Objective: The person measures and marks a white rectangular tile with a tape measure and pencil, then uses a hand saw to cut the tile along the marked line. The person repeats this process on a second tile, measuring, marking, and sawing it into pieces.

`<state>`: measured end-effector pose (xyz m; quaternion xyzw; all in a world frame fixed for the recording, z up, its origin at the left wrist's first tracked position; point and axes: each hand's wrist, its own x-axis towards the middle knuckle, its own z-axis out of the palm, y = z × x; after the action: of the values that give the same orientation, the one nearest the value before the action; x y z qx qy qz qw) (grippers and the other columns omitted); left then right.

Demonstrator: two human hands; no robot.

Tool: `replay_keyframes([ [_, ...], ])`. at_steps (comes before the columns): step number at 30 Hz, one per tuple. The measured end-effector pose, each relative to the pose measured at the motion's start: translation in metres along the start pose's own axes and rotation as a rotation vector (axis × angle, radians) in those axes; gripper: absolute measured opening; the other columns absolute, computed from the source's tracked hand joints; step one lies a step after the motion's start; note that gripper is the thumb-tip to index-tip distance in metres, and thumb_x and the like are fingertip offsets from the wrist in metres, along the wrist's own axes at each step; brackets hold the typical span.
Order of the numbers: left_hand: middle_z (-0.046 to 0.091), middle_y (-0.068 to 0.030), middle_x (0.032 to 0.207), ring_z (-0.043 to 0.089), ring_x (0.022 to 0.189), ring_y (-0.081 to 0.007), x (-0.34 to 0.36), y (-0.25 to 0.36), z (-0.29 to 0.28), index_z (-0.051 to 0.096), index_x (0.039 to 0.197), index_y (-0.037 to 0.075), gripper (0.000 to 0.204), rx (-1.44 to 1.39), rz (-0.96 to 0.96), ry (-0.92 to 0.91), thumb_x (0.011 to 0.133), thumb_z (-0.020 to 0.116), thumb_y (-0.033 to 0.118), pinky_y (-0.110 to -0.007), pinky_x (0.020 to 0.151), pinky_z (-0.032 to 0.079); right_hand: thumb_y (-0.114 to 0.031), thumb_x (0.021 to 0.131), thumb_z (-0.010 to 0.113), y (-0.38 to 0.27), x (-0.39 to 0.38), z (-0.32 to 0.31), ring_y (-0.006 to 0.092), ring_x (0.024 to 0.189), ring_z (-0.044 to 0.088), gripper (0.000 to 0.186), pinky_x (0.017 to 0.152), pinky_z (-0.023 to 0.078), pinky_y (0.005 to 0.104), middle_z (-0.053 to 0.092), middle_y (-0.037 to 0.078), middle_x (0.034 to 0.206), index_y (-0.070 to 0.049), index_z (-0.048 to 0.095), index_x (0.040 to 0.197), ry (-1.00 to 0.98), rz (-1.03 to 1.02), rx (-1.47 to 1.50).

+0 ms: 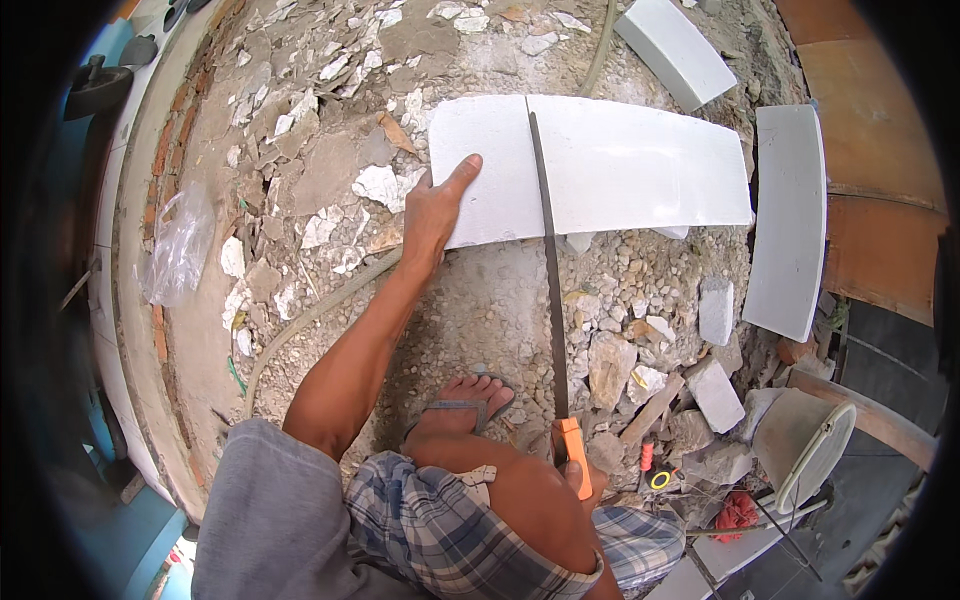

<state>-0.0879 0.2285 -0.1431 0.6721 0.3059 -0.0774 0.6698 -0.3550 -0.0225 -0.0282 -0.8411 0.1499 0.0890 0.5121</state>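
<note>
A long white lightweight concrete block (640,170) lies across the rubble in front of me. My left hand (440,208) grips its left end, thumb on the top face and the other fingers mostly hidden at the edge. Closed around the orange handle of a hand saw (554,310), my right hand (590,482) is beside my bent knee and partly covered by that handle. The dark blade runs away from me and crosses the block left of its middle. A thin line shows on the block just beyond the blade's tip.
More white blocks rest at the far right (672,52) and right side (787,220). Broken stones (612,368) cover the ground near the saw. A hose (300,325) curves at left, near a clear plastic bag (180,245). A whitish bucket (800,440) lies tipped at lower right.
</note>
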Motion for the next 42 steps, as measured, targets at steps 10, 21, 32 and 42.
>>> replay_keyframes([
  [10, 0.073, -0.0279, 0.111, 0.074, 0.097, -0.0318, -0.002, 0.017, 0.001, 0.060, 0.131, -0.018, 0.091, -0.050, -0.063, -0.006, 0.084, 0.081, 0.057, -0.036, 0.084, 0.058, -0.028, 0.107, 0.054, 0.020, -0.001, 0.018, 0.0129, 0.054, 0.045, 0.044, 0.051, 0.034, 0.0370, 0.048, 0.003, 0.058, 0.001, 0.057, 0.074, 0.027, -0.003, 0.094],
  [21, 0.070, -0.0299, 0.121, 0.072, 0.107, -0.0328, 0.007, 0.005, 0.001, 0.058, 0.133, -0.021, 0.092, -0.046, -0.017, -0.042, 0.085, 0.082, 0.055, -0.037, 0.093, 0.056, -0.031, 0.107, 0.054, 0.090, 0.007, 0.039, 0.0115, 0.055, 0.046, 0.044, 0.050, 0.036, 0.0351, 0.050, 0.000, 0.060, 0.002, 0.060, 0.079, 0.081, -0.081, 0.262],
  [32, 0.063, -0.0306, 0.135, 0.065, 0.123, -0.0360, -0.019, -0.021, -0.029, 0.050, 0.144, -0.015, 0.091, -0.316, -0.192, 0.055, 0.091, 0.077, 0.053, -0.045, 0.104, 0.051, -0.039, 0.099, 0.061, 0.040, 0.019, 0.019, 0.0268, 0.048, 0.049, 0.046, 0.051, 0.040, 0.0418, 0.047, 0.010, 0.056, -0.001, 0.057, 0.074, 0.092, -0.090, -0.103],
  [42, 0.072, -0.0268, 0.123, 0.072, 0.109, -0.0361, -0.006, -0.010, -0.141, 0.056, 0.148, 0.001, 0.101, 0.556, 0.115, 0.315, 0.076, 0.082, 0.067, -0.044, 0.094, 0.056, -0.035, 0.105, 0.061, 0.053, -0.032, 0.011, 0.0271, 0.065, 0.054, 0.039, 0.061, 0.045, 0.0429, 0.056, 0.013, 0.072, 0.002, 0.062, 0.093, 0.045, -0.010, -0.073],
])
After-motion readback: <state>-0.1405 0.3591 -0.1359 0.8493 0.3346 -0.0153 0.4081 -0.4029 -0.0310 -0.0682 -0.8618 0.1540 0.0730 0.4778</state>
